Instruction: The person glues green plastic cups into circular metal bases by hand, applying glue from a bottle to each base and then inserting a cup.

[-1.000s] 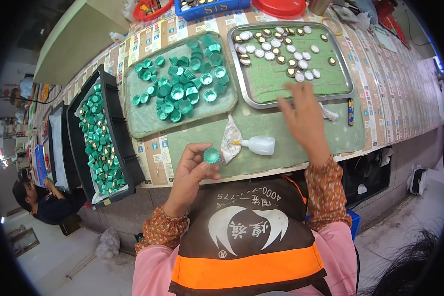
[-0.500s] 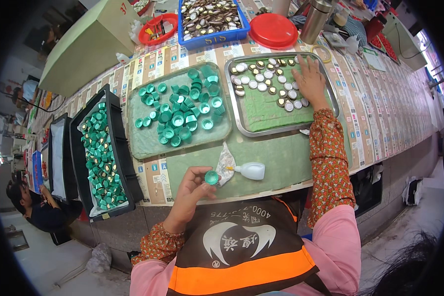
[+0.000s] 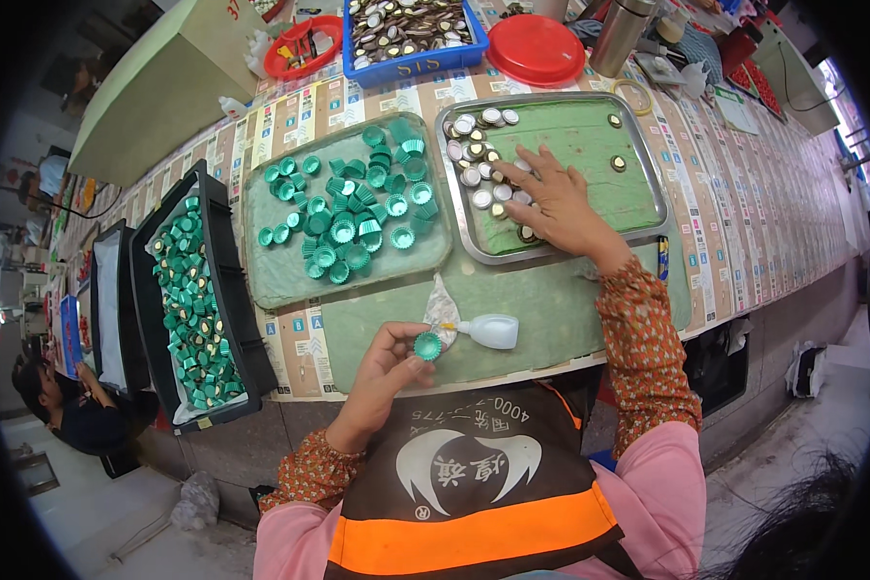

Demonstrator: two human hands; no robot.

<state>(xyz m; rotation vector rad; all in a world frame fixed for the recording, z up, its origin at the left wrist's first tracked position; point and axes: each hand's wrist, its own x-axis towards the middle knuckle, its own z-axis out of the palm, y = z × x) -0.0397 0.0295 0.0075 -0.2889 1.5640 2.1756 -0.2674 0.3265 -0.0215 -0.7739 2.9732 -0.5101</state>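
Near the table's front edge, my left hand (image 3: 375, 382) pinches a green fluted cup (image 3: 428, 345) between thumb and fingers, its open side facing up. My right hand (image 3: 563, 205) lies over the metal tray (image 3: 580, 140) with fingers spread, touching the small round discs (image 3: 473, 174). These discs are white, gold and dark-edged, bunched along the tray's left side; two lie apart on the right. Left of it, a second tray (image 3: 295, 280) bears loose green fluted cups (image 3: 343, 232). A white squeeze bottle (image 3: 493, 332) with a yellow tip lies beside a crumpled cloth (image 3: 441, 307).
At far left stands a black crate (image 3: 240, 333) of green cups, some showing gold discs. Behind the trays are a blue bin (image 3: 416, 68) full of discs, a red round lid (image 3: 536, 48), a red dish (image 3: 304, 70) of tools and a steel flask (image 3: 624, 37). A person (image 3: 87, 406) sits at left.
My right hand has swept leftward from the tray's far right, and the discs are now gathered along its left side. The left hand, still holding the cup, has shifted slightly right.
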